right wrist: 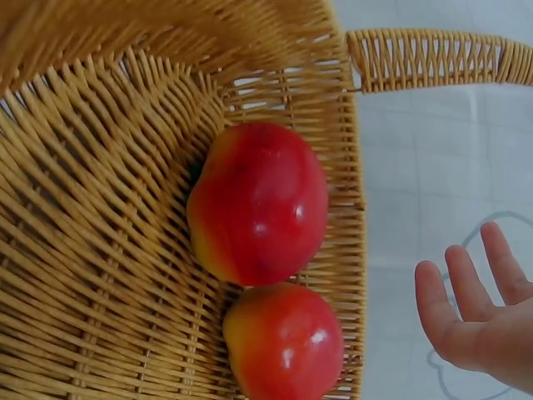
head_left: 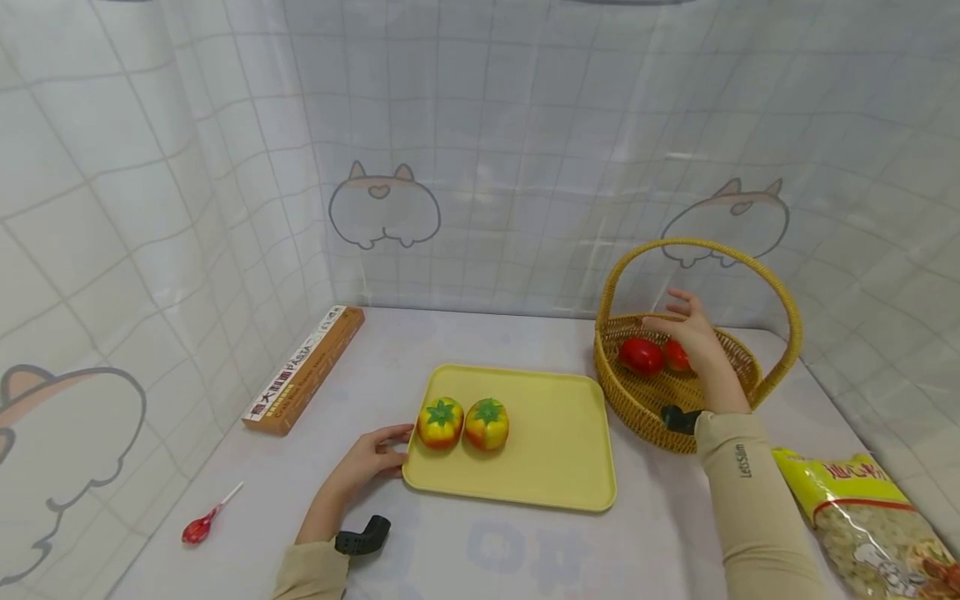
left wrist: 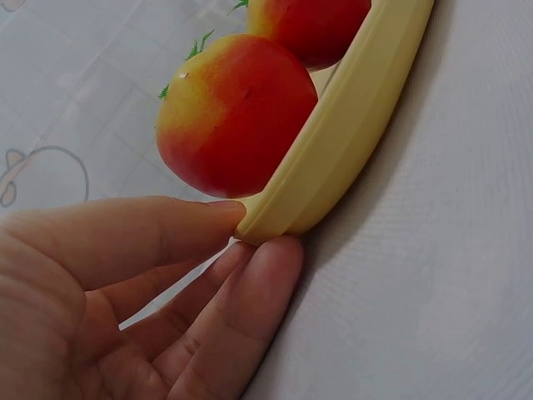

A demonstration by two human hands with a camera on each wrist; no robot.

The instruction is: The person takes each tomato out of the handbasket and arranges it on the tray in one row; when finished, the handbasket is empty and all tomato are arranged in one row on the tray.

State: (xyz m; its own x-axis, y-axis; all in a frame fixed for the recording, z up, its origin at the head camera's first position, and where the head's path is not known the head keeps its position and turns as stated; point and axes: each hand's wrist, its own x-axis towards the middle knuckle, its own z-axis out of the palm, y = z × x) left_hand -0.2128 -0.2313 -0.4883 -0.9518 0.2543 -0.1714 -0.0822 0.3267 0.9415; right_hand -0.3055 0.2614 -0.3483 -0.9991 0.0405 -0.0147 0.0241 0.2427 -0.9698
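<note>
My left hand point(head_left: 363, 463) pinches the left edge of a yellow tray point(head_left: 558, 437), thumb above the rim and fingers under it in the left wrist view. Two red-and-yellow fruits with green leafy tops sit at the tray's left end, a left fruit point(head_left: 440, 423) and a right fruit point(head_left: 487, 425). Over the wicker basket point(head_left: 633, 414), below its arched handle, my right hand point(head_left: 693, 335) is held with spread fingers and nothing in them. Inside the basket lie a larger red fruit point(right wrist: 260, 204) and a smaller red fruit point(right wrist: 287, 343), side by side.
An orange-brown pasta box point(head_left: 306, 371) lies at the back left. Nearer on that side is a red lollipop point(head_left: 198, 529) with a white stick. A yellow-topped food bag point(head_left: 870, 517) lies at the front right. A gridded curtain point(head_left: 480, 167) hangs behind and around the table.
</note>
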